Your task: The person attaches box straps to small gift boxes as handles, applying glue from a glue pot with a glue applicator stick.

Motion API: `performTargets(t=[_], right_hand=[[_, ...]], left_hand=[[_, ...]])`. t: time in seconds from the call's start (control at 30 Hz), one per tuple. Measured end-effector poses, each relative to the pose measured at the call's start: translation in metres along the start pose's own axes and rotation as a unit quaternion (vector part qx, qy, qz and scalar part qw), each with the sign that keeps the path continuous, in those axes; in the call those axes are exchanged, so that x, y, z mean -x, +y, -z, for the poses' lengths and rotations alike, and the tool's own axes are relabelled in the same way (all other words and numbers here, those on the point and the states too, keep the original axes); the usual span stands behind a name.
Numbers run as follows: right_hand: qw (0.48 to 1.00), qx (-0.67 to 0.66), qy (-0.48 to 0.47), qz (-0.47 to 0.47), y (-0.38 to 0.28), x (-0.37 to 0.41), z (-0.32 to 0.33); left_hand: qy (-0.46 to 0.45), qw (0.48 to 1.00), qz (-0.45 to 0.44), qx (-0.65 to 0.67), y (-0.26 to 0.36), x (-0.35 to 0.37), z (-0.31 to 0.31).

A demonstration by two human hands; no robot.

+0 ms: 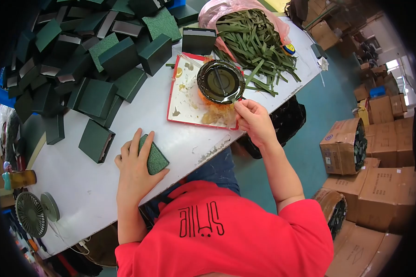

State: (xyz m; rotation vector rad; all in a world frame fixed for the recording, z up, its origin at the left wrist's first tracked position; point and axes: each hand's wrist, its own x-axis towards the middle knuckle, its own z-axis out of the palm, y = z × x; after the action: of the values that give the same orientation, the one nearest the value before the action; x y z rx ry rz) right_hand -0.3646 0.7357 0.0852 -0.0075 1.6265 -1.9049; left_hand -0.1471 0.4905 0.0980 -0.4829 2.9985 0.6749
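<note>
My left hand [139, 161] lies over a small dark green box [155, 159] with a textured face, fingers spread around it, pressing it on the white table. At the near rim of a round glue pot [221, 82], my right hand [255, 121] pinches a short green ribbon strip [234, 100]; most of the strip is hidden by the fingers. The pot holds dark liquid and has dried glue down its side. It stands on a white tray with a red edge [180, 121], which is smeared with glue.
Many green boxes [97, 98] are heaped at the table's far left. A pink plastic bag [212, 14] spills green ribbon strips [254, 44] behind the pot. A small fan [31, 214] stands at the left end. Cardboard cartons [379, 194] are stacked on the right.
</note>
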Motion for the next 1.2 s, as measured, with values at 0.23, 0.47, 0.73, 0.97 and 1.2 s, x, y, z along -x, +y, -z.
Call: performTargets(t=[0.23,0.47,0.73,0.97,1.2], right_hand=[[0.999,0.011,0.029,0.012,0.005,-0.003,-0.008],[0.999,-0.018,0.037,0.015,0.008,-0.005,-0.011],[0.998,0.006,0.019,0.055,0.007,0.03,-0.025],[0.97,0.064,-0.222,-0.078,0.008,0.068,-0.061],[0.947,0.114,-0.271,-0.131,0.02,0.07,-0.078]], left_hand=[[0.001,1.0,0.003,-0.005,0.0,0.0,-0.001],[0.028,0.999,0.015,-0.012,0.003,0.003,-0.004],[0.085,0.986,-0.049,0.135,-0.002,-0.001,-0.003],[0.056,0.944,-0.207,0.249,0.002,-0.013,0.01],[0.032,0.936,-0.235,0.26,0.002,-0.017,0.012]])
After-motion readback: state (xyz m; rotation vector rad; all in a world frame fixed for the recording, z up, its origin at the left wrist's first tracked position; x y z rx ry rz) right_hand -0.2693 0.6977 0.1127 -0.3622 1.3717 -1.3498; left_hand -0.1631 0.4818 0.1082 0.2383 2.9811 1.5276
